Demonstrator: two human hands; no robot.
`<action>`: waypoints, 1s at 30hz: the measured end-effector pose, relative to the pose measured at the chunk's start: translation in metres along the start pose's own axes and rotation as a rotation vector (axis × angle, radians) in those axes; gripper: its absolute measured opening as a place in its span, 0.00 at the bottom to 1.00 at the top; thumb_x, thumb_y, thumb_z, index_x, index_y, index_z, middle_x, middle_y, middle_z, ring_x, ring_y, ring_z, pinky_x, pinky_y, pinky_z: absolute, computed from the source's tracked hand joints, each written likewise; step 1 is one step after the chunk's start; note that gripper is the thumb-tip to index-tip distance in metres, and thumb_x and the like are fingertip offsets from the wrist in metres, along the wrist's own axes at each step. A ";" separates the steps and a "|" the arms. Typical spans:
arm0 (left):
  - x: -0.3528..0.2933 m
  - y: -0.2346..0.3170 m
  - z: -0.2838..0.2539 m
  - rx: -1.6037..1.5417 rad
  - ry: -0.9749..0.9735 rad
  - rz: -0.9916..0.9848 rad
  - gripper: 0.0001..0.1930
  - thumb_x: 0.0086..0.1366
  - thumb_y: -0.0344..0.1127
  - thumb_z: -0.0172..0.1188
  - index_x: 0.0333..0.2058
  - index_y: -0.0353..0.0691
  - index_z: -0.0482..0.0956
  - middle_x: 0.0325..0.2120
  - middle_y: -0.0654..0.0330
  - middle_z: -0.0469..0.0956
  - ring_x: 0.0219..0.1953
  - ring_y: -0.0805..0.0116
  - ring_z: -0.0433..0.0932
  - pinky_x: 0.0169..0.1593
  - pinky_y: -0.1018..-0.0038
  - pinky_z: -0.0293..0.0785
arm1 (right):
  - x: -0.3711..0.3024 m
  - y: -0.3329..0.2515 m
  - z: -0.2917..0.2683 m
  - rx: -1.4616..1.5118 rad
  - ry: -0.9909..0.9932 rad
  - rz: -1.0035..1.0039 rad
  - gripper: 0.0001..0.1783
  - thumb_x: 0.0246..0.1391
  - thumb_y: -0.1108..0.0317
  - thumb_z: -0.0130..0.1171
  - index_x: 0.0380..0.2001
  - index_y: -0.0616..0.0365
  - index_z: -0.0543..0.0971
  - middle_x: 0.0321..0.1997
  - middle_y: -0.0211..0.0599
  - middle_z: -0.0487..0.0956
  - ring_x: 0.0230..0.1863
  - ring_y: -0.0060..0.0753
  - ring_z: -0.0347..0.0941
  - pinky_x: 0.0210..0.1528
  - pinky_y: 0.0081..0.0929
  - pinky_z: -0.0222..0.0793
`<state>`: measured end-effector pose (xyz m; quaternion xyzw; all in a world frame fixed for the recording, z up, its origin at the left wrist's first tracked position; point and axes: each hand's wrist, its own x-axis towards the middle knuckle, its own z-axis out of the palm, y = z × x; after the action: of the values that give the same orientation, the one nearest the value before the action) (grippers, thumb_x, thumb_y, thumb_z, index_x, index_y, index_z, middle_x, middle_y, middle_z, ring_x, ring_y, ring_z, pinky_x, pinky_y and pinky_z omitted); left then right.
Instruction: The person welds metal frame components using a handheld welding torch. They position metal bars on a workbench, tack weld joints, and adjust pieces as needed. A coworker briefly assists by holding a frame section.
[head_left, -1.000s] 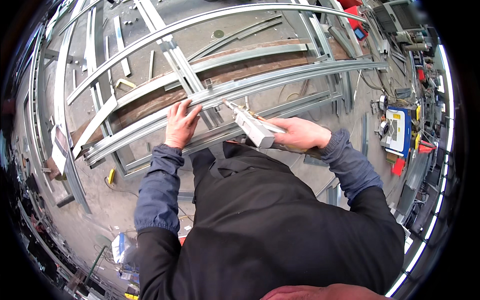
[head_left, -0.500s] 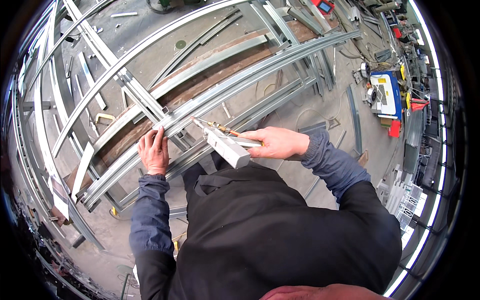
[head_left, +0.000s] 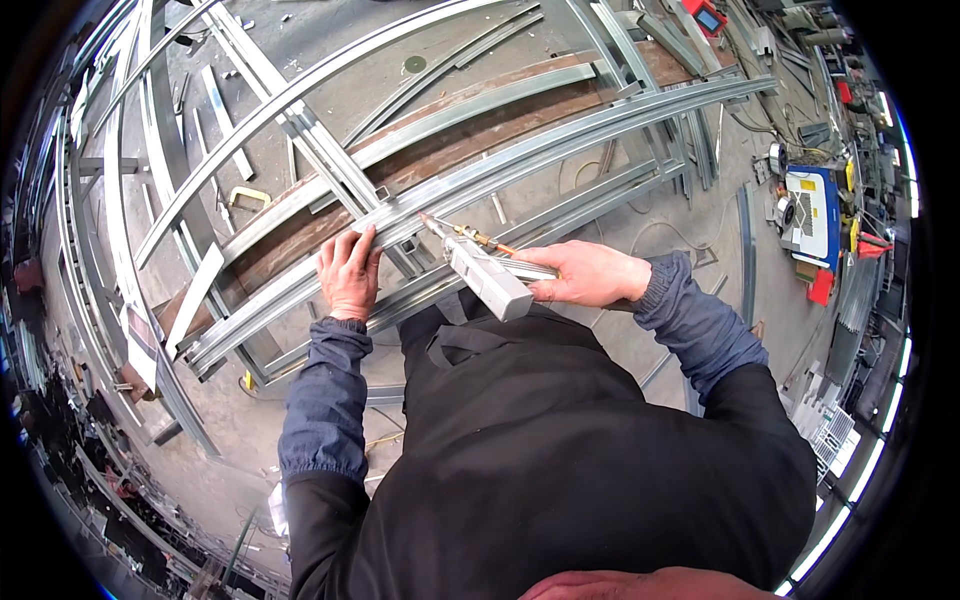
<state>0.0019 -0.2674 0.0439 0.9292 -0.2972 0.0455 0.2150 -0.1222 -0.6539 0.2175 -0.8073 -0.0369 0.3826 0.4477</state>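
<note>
My left hand (head_left: 348, 274) is closed over a galvanized steel rail (head_left: 500, 170), its fingertips lying near the spot where a crossing steel bar (head_left: 325, 160) meets the rail. In my right hand (head_left: 590, 272) is a grey welding torch (head_left: 487, 280) with a boxy body and a copper-coloured nozzle. The nozzle points to the upper left, with its tip close to the rail, just right of my left fingers. I cannot tell whether the tip touches the metal. A small square tube end (head_left: 382, 193) shows at the joint.
A brown, rusty beam (head_left: 440, 133) runs under the frame. Beyond it lies a yellow clamp (head_left: 250, 196). At the right stands a blue and white machine (head_left: 808, 215) with wire spools; hoses and loose steel strips lie on the floor.
The view has shifted, so the frame and both hands appear farther right. The nozzle tip sits slightly nearer the joint, while my left hand keeps its place on the rail.
</note>
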 end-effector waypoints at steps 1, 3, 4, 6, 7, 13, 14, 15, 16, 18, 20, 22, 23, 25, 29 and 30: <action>0.000 0.000 0.000 -0.003 -0.004 -0.005 0.22 0.71 0.45 0.71 0.62 0.56 0.86 0.51 0.65 0.81 0.54 0.55 0.76 0.60 0.56 0.70 | 0.002 -0.001 -0.001 -0.004 -0.009 -0.003 0.44 0.73 0.38 0.61 0.80 0.54 0.69 0.71 0.55 0.81 0.66 0.58 0.81 0.69 0.42 0.75; 0.001 0.001 -0.001 -0.006 -0.006 -0.008 0.22 0.71 0.45 0.71 0.62 0.56 0.86 0.50 0.65 0.81 0.54 0.55 0.76 0.60 0.56 0.70 | 0.004 -0.004 -0.003 -0.002 -0.024 -0.008 0.44 0.73 0.37 0.61 0.78 0.57 0.70 0.72 0.56 0.80 0.68 0.59 0.79 0.70 0.43 0.74; 0.001 0.002 -0.002 -0.006 -0.006 -0.008 0.22 0.71 0.45 0.71 0.62 0.56 0.86 0.50 0.64 0.81 0.54 0.55 0.76 0.60 0.56 0.70 | 0.005 -0.005 -0.003 0.005 -0.030 -0.011 0.44 0.73 0.37 0.61 0.78 0.58 0.71 0.72 0.56 0.80 0.69 0.59 0.79 0.71 0.43 0.74; 0.001 0.002 -0.002 -0.008 -0.006 -0.009 0.22 0.71 0.46 0.70 0.62 0.56 0.86 0.50 0.64 0.81 0.54 0.55 0.76 0.60 0.56 0.70 | 0.006 -0.007 -0.004 0.011 -0.038 -0.004 0.44 0.73 0.36 0.61 0.77 0.60 0.71 0.72 0.57 0.80 0.70 0.59 0.78 0.71 0.44 0.73; 0.001 0.002 -0.002 -0.009 -0.007 -0.010 0.22 0.71 0.46 0.70 0.62 0.56 0.86 0.50 0.64 0.81 0.54 0.55 0.76 0.61 0.56 0.70 | 0.006 -0.008 -0.004 0.010 -0.039 0.004 0.44 0.73 0.36 0.61 0.76 0.61 0.72 0.72 0.57 0.80 0.70 0.59 0.78 0.72 0.44 0.73; 0.001 0.002 -0.002 -0.010 -0.016 -0.014 0.22 0.72 0.46 0.70 0.63 0.56 0.86 0.51 0.64 0.81 0.54 0.54 0.76 0.61 0.56 0.70 | 0.008 -0.008 -0.003 0.005 -0.016 -0.005 0.42 0.74 0.38 0.62 0.76 0.58 0.73 0.68 0.55 0.83 0.68 0.58 0.79 0.70 0.44 0.74; 0.001 0.001 -0.002 -0.016 -0.021 -0.018 0.22 0.72 0.46 0.70 0.63 0.56 0.85 0.51 0.63 0.81 0.55 0.54 0.76 0.61 0.56 0.70 | 0.008 -0.009 -0.003 -0.001 -0.021 0.007 0.42 0.74 0.38 0.62 0.76 0.58 0.73 0.67 0.55 0.83 0.68 0.57 0.80 0.69 0.44 0.74; 0.001 0.001 -0.002 -0.009 -0.019 -0.015 0.22 0.72 0.45 0.70 0.63 0.56 0.85 0.51 0.63 0.81 0.55 0.54 0.76 0.61 0.56 0.70 | 0.008 -0.010 -0.004 0.028 -0.026 0.010 0.40 0.73 0.42 0.63 0.76 0.56 0.73 0.68 0.55 0.83 0.68 0.58 0.80 0.69 0.44 0.74; 0.001 0.001 -0.002 -0.006 -0.020 -0.014 0.22 0.72 0.45 0.70 0.63 0.57 0.85 0.51 0.63 0.81 0.55 0.54 0.76 0.61 0.55 0.70 | 0.007 -0.012 -0.005 0.042 -0.035 0.026 0.38 0.73 0.46 0.64 0.77 0.54 0.72 0.68 0.54 0.83 0.68 0.58 0.80 0.69 0.43 0.75; 0.001 0.000 -0.001 -0.004 -0.021 -0.010 0.23 0.71 0.45 0.71 0.63 0.57 0.84 0.51 0.63 0.81 0.55 0.53 0.76 0.61 0.55 0.70 | 0.007 -0.015 -0.006 0.068 -0.044 0.055 0.37 0.72 0.50 0.65 0.78 0.52 0.72 0.69 0.54 0.82 0.68 0.58 0.80 0.68 0.43 0.75; 0.000 -0.001 0.001 0.007 -0.005 -0.005 0.23 0.69 0.46 0.72 0.62 0.58 0.85 0.50 0.65 0.80 0.55 0.56 0.77 0.60 0.56 0.70 | 0.006 -0.017 -0.007 0.091 -0.047 0.078 0.37 0.72 0.50 0.65 0.78 0.51 0.72 0.69 0.54 0.82 0.68 0.58 0.80 0.69 0.43 0.75; 0.000 -0.002 0.002 0.014 0.000 -0.007 0.24 0.68 0.46 0.73 0.62 0.59 0.85 0.50 0.66 0.80 0.55 0.57 0.77 0.60 0.56 0.70 | 0.005 -0.017 -0.007 0.091 -0.042 0.075 0.37 0.72 0.50 0.64 0.79 0.51 0.71 0.70 0.54 0.82 0.68 0.57 0.80 0.69 0.42 0.75; -0.001 -0.002 0.003 0.015 -0.002 -0.010 0.24 0.68 0.46 0.73 0.62 0.59 0.85 0.50 0.66 0.80 0.55 0.56 0.77 0.60 0.56 0.70 | 0.004 -0.017 -0.006 0.092 -0.039 0.074 0.37 0.73 0.50 0.64 0.79 0.51 0.71 0.70 0.54 0.82 0.68 0.57 0.80 0.69 0.42 0.75; -0.001 -0.003 0.003 0.019 -0.003 -0.011 0.24 0.67 0.46 0.74 0.62 0.58 0.85 0.50 0.66 0.80 0.56 0.56 0.77 0.60 0.56 0.70 | 0.003 -0.014 -0.005 0.073 -0.015 0.058 0.37 0.73 0.50 0.64 0.79 0.50 0.71 0.70 0.54 0.82 0.69 0.57 0.80 0.70 0.42 0.75; -0.001 -0.002 0.002 0.007 -0.004 -0.009 0.24 0.69 0.45 0.72 0.63 0.56 0.85 0.51 0.64 0.80 0.55 0.54 0.76 0.61 0.56 0.70 | 0.003 -0.009 -0.003 0.052 -0.018 0.057 0.43 0.74 0.38 0.61 0.79 0.54 0.70 0.72 0.52 0.81 0.71 0.56 0.78 0.71 0.41 0.73; -0.001 -0.001 0.002 -0.001 -0.007 -0.011 0.23 0.70 0.45 0.71 0.63 0.56 0.85 0.51 0.63 0.81 0.54 0.53 0.76 0.61 0.56 0.70 | 0.002 -0.009 -0.003 0.064 -0.014 0.043 0.43 0.74 0.37 0.61 0.79 0.55 0.70 0.72 0.53 0.81 0.71 0.56 0.78 0.72 0.42 0.72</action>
<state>0.0020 -0.2665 0.0417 0.9309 -0.2928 0.0411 0.2146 -0.1165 -0.6498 0.2234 -0.7905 -0.0106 0.3986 0.4648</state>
